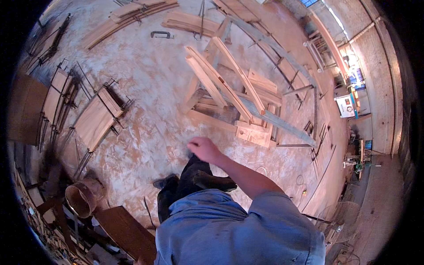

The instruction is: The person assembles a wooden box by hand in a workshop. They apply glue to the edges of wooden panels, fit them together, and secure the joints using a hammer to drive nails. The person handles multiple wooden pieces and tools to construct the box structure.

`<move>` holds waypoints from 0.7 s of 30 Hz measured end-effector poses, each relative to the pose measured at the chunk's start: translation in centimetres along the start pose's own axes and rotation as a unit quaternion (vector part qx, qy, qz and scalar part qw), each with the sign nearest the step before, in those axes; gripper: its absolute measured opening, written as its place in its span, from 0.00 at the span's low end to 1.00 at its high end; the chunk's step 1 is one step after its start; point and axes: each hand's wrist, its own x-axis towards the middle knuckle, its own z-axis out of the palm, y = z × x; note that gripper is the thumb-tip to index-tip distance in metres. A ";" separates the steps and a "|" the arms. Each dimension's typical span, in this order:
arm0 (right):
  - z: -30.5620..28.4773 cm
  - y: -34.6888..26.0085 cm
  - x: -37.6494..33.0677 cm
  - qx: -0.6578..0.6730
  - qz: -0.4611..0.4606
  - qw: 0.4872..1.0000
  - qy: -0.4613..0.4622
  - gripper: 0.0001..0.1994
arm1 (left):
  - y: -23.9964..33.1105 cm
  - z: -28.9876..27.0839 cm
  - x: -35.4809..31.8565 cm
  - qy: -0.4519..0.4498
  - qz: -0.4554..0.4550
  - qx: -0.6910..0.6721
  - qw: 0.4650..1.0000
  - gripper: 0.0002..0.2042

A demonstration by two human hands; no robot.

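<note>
My right hand (204, 149) swings out in front of me, curled loosely and holding nothing that I can make out; my left hand is out of sight, so I can't say how it stands. Nearest to the right hand is the stack of pale wooden frame pieces (229, 95), long rails leaning across short blocks on the dusty floor (145, 84), just ahead of my boot (215, 182).

To take one well, I'd judge it best to grip a long rail (238, 75) near its middle, so it lifts level (the ends lie crossed over others and could drag them).

Further out, to my left, clamped panels (95, 119) lie flat on the floor, a round wooden bucket (84, 197) stands near my feet, and a metal clamp (161, 34) lies alone beyond.

At the far right, by the brick wall (380, 75), a small white square sign or panel (346, 106) with red marking sits beneath a blue-and-white patch; both are too small to tell more.
</note>
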 end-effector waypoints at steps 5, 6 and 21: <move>-9.1 5.1 1.8 0.033 0.034 0.996 0.081 0.10 | 3.2 2.5 -2.3 -0.052 -0.038 0.041 0.997 0.17; -11.1 5.9 2.3 0.021 0.037 0.995 0.095 0.09 | 3.7 2.7 -3.1 -0.059 -0.053 0.052 0.995 0.16; -23.7 17.8 5.1 -0.056 0.123 0.991 0.003 0.22 | 24.5 4.7 -15.5 -0.023 -0.127 -0.101 0.986 0.11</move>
